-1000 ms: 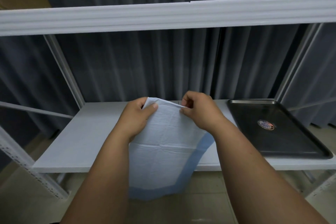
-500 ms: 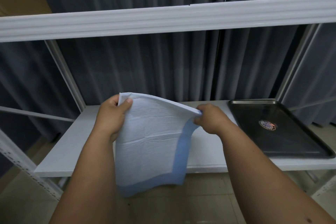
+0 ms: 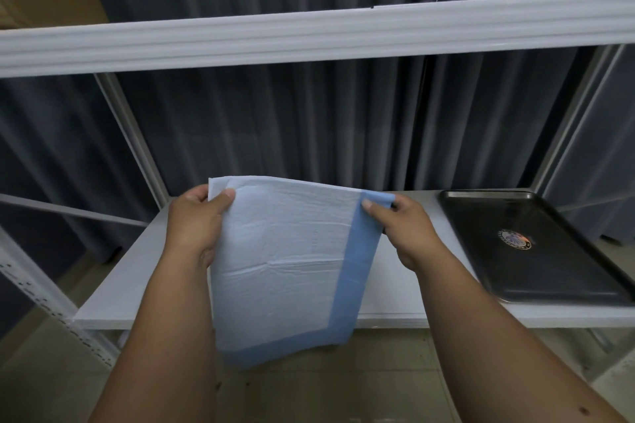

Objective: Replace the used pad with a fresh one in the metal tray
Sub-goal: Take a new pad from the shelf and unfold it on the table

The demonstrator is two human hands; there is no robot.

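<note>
- A person holds up a soft white pad with a blue edge (image 3: 285,261) in both bare hands, in front of the flat white shelf board (image 3: 130,271).
- The left hand (image 3: 196,227) pinches the pad's top left corner. The thumb is on the front of the pad and the other fingers are behind it.
- The right hand (image 3: 402,227) pinches the top right corner, right on the blue edge. Its thumb is on the front too.
- The pad hangs down from the two hands. It is part way opened out and has fold lines across it. The blue edge runs down its right side and along the bottom.
- The bottom of the pad hangs lower than the front lip of the shelf board.
- A dark metal tray with a raised rim (image 3: 556,285) lies flat on the right end of the shelf board. It is to the right of the pad and does not touch it.
- The tray has nothing in it but a small round sticker (image 3: 514,239) near its middle. The sticker has a picture and tiny marks, but they are too small to read.
- Behind the shelf board hangs a dark grey curtain (image 3: 275,120).
- Above the shelf board runs a long white metal beam (image 3: 309,34).
</note>
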